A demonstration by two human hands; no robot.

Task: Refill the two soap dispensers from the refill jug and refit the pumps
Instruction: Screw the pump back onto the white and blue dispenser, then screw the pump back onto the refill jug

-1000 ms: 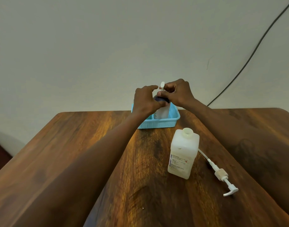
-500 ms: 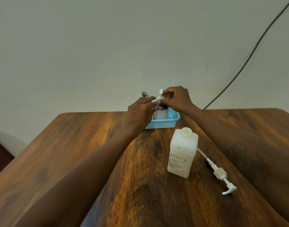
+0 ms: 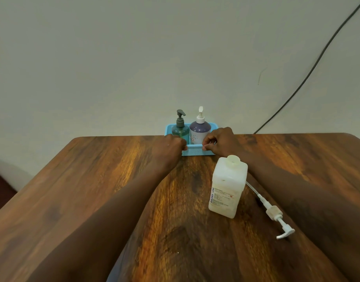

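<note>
A light blue basket (image 3: 195, 152) stands at the table's far edge. Inside it are a green dispenser (image 3: 180, 130) with a dark pump and a purple-and-white dispenser (image 3: 200, 129) with a white pump, both pumps fitted. My left hand (image 3: 169, 147) grips the basket's near rim at its left end. My right hand (image 3: 221, 141) pinches the same rim at its right end. The white refill jug (image 3: 228, 187) stands open nearer to me, between my forearms. Its long white pump (image 3: 277, 218) lies on the wood to the jug's right.
The wooden table (image 3: 105, 180) ends at a pale wall just behind the basket. A black cable (image 3: 309, 72) runs down the wall at the right. The table's left edge drops off to a dark floor.
Both hands have come down off the white pump of the purple dispenser and now hold the basket's near rim. Both dispensers are now uncovered.
</note>
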